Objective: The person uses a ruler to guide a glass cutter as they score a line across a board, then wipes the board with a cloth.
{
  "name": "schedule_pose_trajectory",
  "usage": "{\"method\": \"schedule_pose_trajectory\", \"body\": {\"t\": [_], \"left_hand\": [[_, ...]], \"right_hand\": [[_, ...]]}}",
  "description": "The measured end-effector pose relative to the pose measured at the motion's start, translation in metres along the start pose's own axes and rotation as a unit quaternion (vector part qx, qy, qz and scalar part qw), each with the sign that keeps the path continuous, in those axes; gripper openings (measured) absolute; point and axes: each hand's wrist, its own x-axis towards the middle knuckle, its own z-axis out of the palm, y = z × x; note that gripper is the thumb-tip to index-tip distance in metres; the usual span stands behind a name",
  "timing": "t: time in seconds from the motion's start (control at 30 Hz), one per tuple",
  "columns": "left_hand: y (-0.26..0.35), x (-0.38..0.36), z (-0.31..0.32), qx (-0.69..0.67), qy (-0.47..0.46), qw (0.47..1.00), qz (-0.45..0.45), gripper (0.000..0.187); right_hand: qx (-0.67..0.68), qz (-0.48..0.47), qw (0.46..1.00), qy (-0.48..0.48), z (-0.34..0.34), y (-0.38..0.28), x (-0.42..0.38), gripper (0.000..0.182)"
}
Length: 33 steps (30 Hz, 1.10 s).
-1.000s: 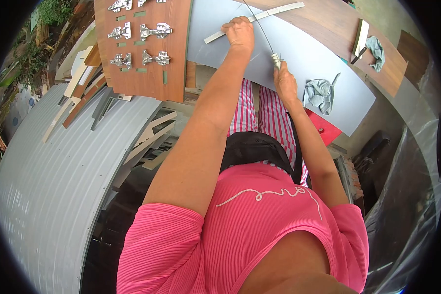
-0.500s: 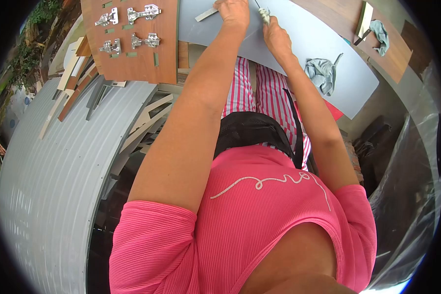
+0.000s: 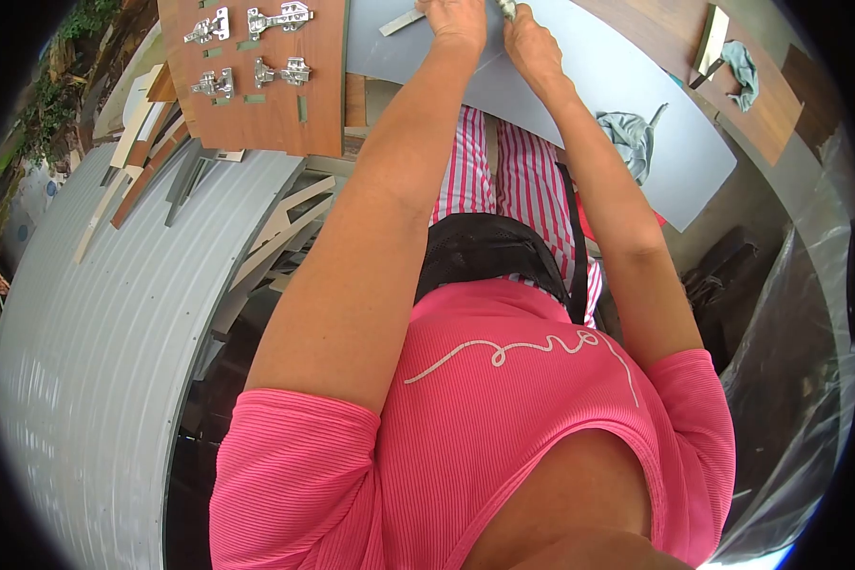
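My left hand (image 3: 458, 21) presses down on a pale strip (image 3: 400, 23) lying on a grey board (image 3: 579, 95) at the top edge of the view. Close beside it, my right hand (image 3: 529, 40) grips a small light-handled tool (image 3: 508, 9), whose tip is cut off by the frame. Both arms reach forward over my pink shirt and striped trousers.
A brown panel (image 3: 299, 104) with several metal hinges (image 3: 277, 19) lies to the left. A grey rag (image 3: 627, 138) sits on the grey board, another rag (image 3: 746, 66) and a block (image 3: 711, 38) on the brown worktop at right. Corrugated grey sheet (image 3: 95, 332) and offcuts fill the left.
My view has dropped, so both hands now sit at the top edge. My right hand has moved up along the board toward my left hand, still gripping the tool.
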Motion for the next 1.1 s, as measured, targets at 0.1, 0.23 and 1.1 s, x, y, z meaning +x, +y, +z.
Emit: {"method": "schedule_pose_trajectory", "body": {"t": [0.1,0.23,1.1], "left_hand": [[0.001,0.004,0.01,-0.034,-0.033,0.999,-0.001,0.014],[0.001,0.003,0.002,-0.028,-0.032,0.999,-0.018,0.014],[-0.001,0.004,0.009,-0.092,-0.028,0.995,-0.001,0.015]], "right_hand": [[0.022,0.003,1.0,0.007,0.0,-0.008,0.001,0.031],[-0.004,0.056,0.998,-0.029,0.002,0.024,-0.058,0.027],[-0.001,0.058,0.998,-0.03,0.004,0.023,-0.046,0.025]]}}
